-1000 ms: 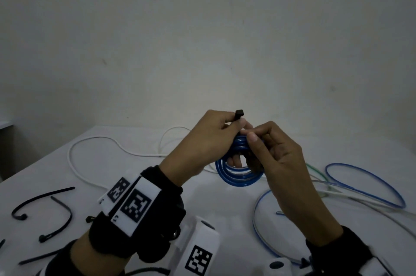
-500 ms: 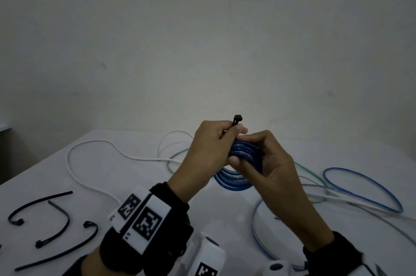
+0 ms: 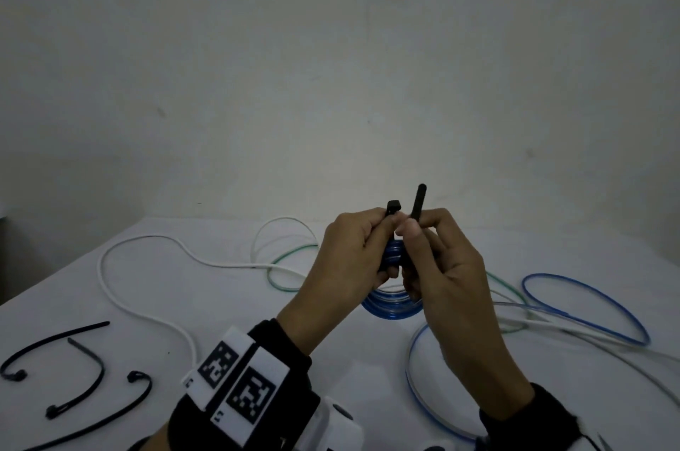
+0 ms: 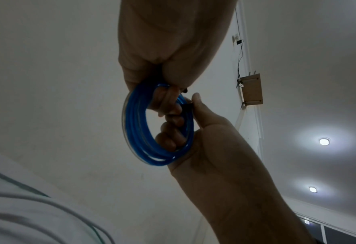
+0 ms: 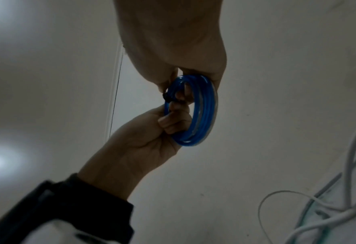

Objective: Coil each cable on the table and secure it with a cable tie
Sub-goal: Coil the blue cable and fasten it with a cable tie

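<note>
A small coil of blue cable (image 3: pixel 392 307) is held up above the white table (image 3: pixel 257 322) between both hands. My left hand (image 3: pixel 382 226) grips the coil's top and pinches the head end of a black cable tie (image 3: pixel 393 207). My right hand (image 3: pixel 415 227) pinches the tie's tail (image 3: pixel 419 200), which sticks up beside the head; its lower fingers pass through the coil. The tie runs round the coil strands, partly hidden by fingers. In the left wrist view the coil (image 4: pixel 135 128) hangs under the left hand (image 4: pixel 168 57). In the right wrist view the coil (image 5: pixel 206 112) hangs below the right hand (image 5: pixel 172 41).
Three spare black cable ties (image 3: pixel 84 377) lie at the table's front left. A loose white cable (image 3: pixel 147 241) loops across the left and middle. A green cable (image 3: pixel 290 255), another blue cable (image 3: pixel 581 307) and a pale cable (image 3: pixel 552 325) sprawl on the right.
The tie's tail has come up on the coil's right side, and the right hand has shifted from holding the coil to pinching that tail. The head view has tilted up slightly.
</note>
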